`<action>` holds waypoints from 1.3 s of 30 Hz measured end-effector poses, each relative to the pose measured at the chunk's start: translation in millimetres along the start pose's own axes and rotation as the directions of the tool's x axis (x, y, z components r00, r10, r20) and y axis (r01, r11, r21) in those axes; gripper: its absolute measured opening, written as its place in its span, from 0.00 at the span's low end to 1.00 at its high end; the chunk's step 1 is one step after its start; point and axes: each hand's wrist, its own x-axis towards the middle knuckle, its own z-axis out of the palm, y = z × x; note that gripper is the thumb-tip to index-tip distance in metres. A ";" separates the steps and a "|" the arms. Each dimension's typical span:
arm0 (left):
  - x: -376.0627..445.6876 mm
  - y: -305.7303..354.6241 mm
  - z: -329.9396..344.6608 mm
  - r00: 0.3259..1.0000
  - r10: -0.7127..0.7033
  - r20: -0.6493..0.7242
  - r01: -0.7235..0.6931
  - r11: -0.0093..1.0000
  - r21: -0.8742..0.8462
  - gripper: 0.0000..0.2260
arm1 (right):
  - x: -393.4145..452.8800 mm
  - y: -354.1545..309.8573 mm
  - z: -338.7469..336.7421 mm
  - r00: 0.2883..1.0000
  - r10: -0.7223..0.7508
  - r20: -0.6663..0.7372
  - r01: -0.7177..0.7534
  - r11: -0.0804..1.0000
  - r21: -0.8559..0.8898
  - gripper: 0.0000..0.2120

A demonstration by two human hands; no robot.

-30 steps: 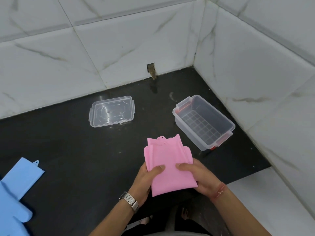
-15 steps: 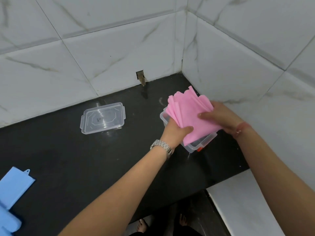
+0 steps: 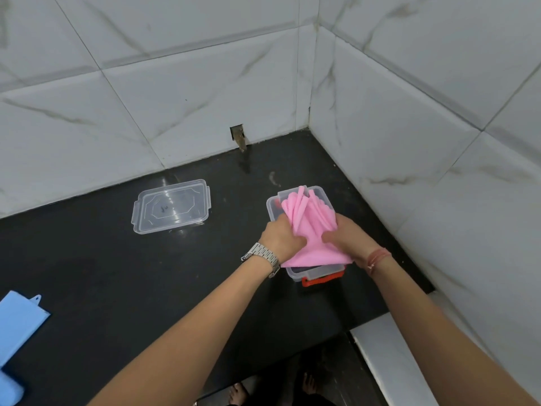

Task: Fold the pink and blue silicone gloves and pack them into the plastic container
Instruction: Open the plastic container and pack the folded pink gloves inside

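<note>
The folded pink gloves (image 3: 307, 218) lie partly inside the clear plastic container (image 3: 317, 272), which has a red clip at its near end. Their far ends reach the container's far end; the near fold hangs over the near rim. My left hand (image 3: 282, 237) grips the gloves from the left, and my right hand (image 3: 348, 237) grips them from the right, both pressing down over the box. The blue gloves (image 3: 17, 332) lie flat at the counter's left edge, partly cut off by the frame.
The clear lid (image 3: 171, 206) lies flat on the black counter (image 3: 117, 288), left of the container. White marble-tiled walls close the back and right sides, meeting in a corner behind the box. The counter's front edge runs below my arms.
Both hands carried the folded pink gloves from near the counter's front edge over to the container and lowered them into it. The camera view shifted right and closer.
</note>
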 end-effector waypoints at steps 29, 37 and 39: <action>13.3 -27.6 9.2 0.945 0.306 -0.118 -0.257 0.915 0.312 0.40 | 8.7 -19.0 23.5 0.969 -0.119 -0.217 0.060 0.964 -0.259 0.15; 16.1 -34.7 9.2 0.920 0.354 -0.168 -0.262 0.874 0.408 0.39 | 19.9 -22.1 25.9 0.960 -0.122 -0.253 0.031 0.941 -0.336 0.14; 17.2 -35.2 10.6 0.923 0.351 -0.155 -0.253 0.860 0.443 0.37 | 23.3 -23.0 31.6 0.959 -0.113 -0.260 0.005 0.924 -0.381 0.13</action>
